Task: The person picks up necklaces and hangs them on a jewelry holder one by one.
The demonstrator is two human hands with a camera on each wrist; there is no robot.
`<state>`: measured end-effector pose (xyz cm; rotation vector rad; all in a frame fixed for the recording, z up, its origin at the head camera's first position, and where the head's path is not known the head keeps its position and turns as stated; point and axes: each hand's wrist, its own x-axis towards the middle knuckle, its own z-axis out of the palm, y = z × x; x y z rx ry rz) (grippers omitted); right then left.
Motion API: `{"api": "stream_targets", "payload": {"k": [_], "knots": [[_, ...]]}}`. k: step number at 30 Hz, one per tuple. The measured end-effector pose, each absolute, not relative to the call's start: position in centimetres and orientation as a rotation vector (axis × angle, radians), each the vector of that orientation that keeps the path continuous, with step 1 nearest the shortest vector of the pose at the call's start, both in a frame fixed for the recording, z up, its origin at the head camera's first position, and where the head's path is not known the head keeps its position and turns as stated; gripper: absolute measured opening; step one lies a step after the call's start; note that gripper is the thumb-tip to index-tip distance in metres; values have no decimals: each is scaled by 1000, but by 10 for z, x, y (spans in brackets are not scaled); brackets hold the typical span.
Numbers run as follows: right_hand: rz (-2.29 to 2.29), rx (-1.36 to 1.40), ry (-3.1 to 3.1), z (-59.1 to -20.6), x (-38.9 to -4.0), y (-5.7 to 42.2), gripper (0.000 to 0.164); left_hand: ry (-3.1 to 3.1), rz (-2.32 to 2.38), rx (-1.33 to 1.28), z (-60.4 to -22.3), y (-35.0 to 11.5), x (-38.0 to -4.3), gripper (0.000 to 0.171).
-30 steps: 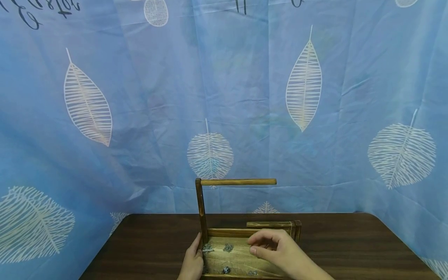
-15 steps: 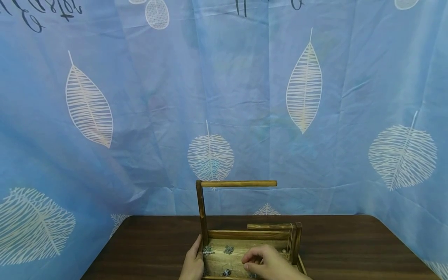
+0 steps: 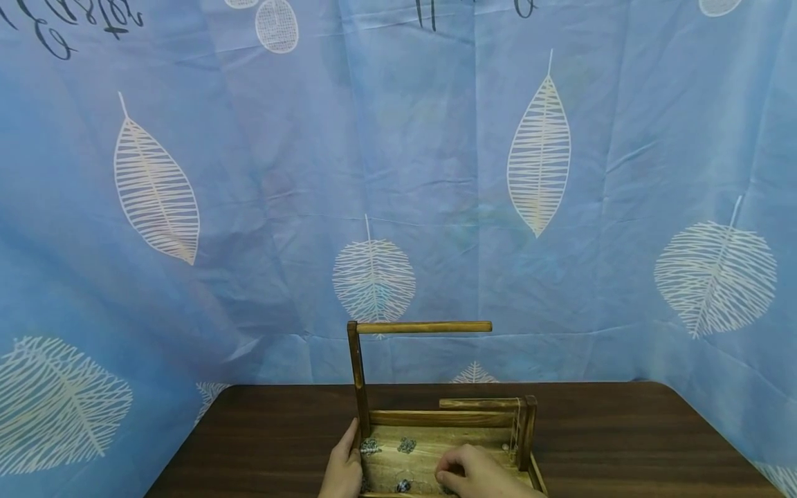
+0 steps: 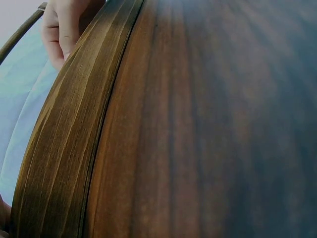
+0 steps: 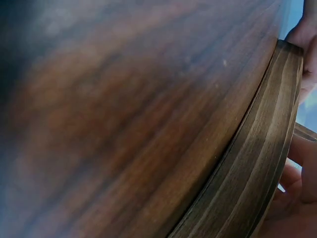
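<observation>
In the head view, the wooden tray (image 3: pixel 442 418) is at the lower middle of the frame, on the dark table (image 3: pixel 261 429). My left hand (image 3: pixel 342 467) touches the left end of this tray, with the index finger rather straight along its side; I do not have the fingers clamped around it. My right hand (image 3: pixel 476 474) is over the right part of the tray, near the bottom of the frame, and its thumb and index finger are bent toward each other, tips close together. I cannot tell if something small is between them. On the tray floor, left of my right hand, lie silvery clusters (image 3: pixel 407 445), too small to describe well. A tall post (image 3: pixel 358 380) stands at the tray's left end and carries the upper rod (image 3: pixel 426 326), which points to the right. The shorter post (image 3: pixel 526 432) at the right carries the lower rod (image 3: pixel 478 403), pointing to the left, and thin strands (image 3: pixel 516 436) hang beside this post. Behind everything, the blue cloth (image 3: pixel 436 173) with pale leaves fills the frame. In the left wrist view, the wall of the tray curves along the left, and my right hand shows bent fingers at the upper left. In the right wrist view, this wall runs along the right; my left hand is at the upper right, and my right hand at the lower right, partly cut by the edge.
</observation>
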<state>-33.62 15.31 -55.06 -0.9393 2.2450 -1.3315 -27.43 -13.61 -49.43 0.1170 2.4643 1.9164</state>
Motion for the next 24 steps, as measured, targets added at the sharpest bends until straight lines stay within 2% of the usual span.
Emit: {"api": "stream_targets", "payload": {"k": [6,12,15,21,24], "knots": [[-1269,-854,2265,-563,-344,157,11,2476,1916,118,-494,-135,-274,58],[-1300,-805,2229,-556,-339,159,8,2474,1912,116,-495,-136,-274,58],[-1313,-777,2227,-536,-326,158,7,2461,1931,117,-494,-136,-273,58],[-1312,-636,2255,-472,-284,147,7,2442,1937,107,-493,-136,-273,58],[-1331,-595,2250,-459,-274,144,6,2440,1929,99,-494,-137,-273,58]]}}
